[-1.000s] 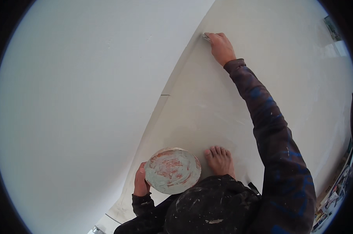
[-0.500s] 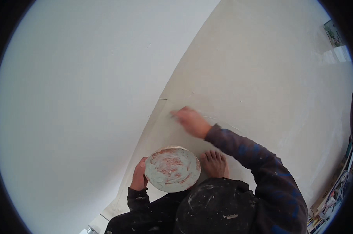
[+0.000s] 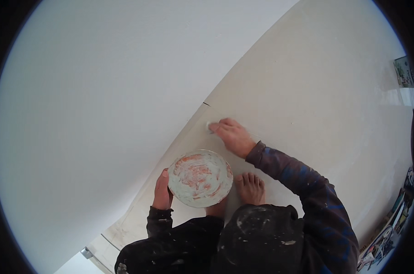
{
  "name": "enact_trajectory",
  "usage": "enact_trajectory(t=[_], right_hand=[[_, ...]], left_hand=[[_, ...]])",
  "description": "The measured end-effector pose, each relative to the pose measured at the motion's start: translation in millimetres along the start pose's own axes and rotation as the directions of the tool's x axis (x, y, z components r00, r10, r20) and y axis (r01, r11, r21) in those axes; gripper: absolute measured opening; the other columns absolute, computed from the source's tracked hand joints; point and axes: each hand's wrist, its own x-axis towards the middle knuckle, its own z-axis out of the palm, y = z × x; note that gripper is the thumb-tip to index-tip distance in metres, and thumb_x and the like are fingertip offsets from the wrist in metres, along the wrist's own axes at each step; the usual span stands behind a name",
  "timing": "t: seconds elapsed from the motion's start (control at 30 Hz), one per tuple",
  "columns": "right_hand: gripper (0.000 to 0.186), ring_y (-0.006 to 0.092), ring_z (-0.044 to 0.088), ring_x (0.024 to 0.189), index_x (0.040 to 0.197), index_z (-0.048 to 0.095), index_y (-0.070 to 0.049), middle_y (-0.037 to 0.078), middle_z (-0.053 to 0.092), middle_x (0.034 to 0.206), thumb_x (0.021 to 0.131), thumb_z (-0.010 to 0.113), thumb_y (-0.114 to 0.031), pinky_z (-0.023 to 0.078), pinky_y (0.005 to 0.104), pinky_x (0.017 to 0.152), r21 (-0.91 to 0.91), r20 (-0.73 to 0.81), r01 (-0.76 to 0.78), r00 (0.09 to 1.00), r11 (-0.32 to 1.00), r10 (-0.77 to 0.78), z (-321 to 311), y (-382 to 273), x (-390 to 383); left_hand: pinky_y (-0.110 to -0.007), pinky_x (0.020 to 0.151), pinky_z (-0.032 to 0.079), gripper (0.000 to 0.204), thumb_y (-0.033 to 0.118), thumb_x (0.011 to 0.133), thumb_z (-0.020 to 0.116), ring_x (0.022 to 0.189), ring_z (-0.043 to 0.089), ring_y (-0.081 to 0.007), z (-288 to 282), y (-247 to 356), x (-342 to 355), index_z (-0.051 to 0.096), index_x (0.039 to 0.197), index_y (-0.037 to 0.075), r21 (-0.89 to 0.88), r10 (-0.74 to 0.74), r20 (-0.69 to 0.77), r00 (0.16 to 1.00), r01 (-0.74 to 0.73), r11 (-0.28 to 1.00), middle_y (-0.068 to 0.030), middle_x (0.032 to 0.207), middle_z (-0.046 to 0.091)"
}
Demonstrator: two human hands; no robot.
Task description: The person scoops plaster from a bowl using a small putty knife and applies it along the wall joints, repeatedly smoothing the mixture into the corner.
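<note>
My left hand (image 3: 162, 191) grips the left edge of a round disc-like vessel (image 3: 200, 179), smeared with white paste over a reddish surface. I cannot tell how deep it is. Ahead and to its right, my right hand (image 3: 235, 137) is closed low over the pale floor (image 3: 307, 137), near the foot of the white wall (image 3: 106, 105). A small whitish thing (image 3: 210, 126) shows at its fingertips, too blurred to name.
My bare foot (image 3: 251, 188) stands right of the vessel. The wall meets the floor along a slanting line on the left. Tools and assorted items (image 3: 389, 233) lie at the lower right rim; a green-patterned box (image 3: 403, 72) stands at the upper right.
The view has shifted a little. My left hand has raised the round vessel slightly forward. My right hand stays low by the wall's foot, its fingertips now beside a whitish thing.
</note>
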Motion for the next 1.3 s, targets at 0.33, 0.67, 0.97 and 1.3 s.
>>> enact_trajectory(t=[0.33,0.67,0.97,1.3], right_hand=[[0.044,0.0334,0.056,0.123,0.127,0.061,0.005,0.018,0.06,0.141,0.085,0.061,-0.007,0.049,0.0445,0.101,-0.119,0.224,0.075,0.974,0.99,-0.047,-21.4,-15.4,2.7],[0.043,0.032,0.06,0.121,0.127,0.066,-0.003,0.011,0.067,0.134,0.084,0.063,-0.002,0.051,0.0422,0.103,-0.048,0.212,0.082,0.975,0.995,-0.07,-47.5,24.4,47.6],[0.043,0.0291,0.066,0.113,0.132,0.063,-0.002,0.01,0.071,0.127,0.089,0.068,-0.004,0.055,0.0386,0.097,0.128,0.52,-0.165,0.851,0.978,0.075,-90.0,-24.2,-44.7],[0.029,0.0163,0.07,0.103,0.127,0.064,0.004,0.01,0.072,0.115,0.099,0.065,-0.005,0.058,0.0324,0.093,0.787,0.569,-0.527,0.416,-0.321,0.71,-40.0,-64.4,25.9]], left_hand=[[-0.034,0.103,0.048,0.056,0.045,0.111,0.042,0.118,0.062,-0.0184,5.1,-7.3,-8.4,0.054,0.137,-0.002,0.041,0.06,0.01,0.998,-0.061,0.997,-0.0123,0.127,0.066],[-0.028,0.092,0.051,0.053,0.044,0.112,0.043,0.106,0.064,-0.0125,7.7,-5.3,-9.7,0.056,0.136,-0.001,0.062,0.056,-0.001,0.998,-0.056,0.997,-0.0068,0.118,0.067],[-0.027,0.09,0.05,0.049,0.041,0.113,0.041,0.104,0.063,-0.0108,4.2,-10.6,-6.5,0.057,0.135,0.001,0.025,0.055,-0.02,0.998,-0.054,0.998,-0.0057,0.117,0.068],[-0.027,0.091,0.047,0.048,0.04,0.113,0.042,0.105,0.06,-0.0099,-6.2,-23.0,-13.4,0.059,0.132,0.0,0.166,0.144,-0.074,0.987,-0.131,0.977,-0.0043,0.115,0.066]])
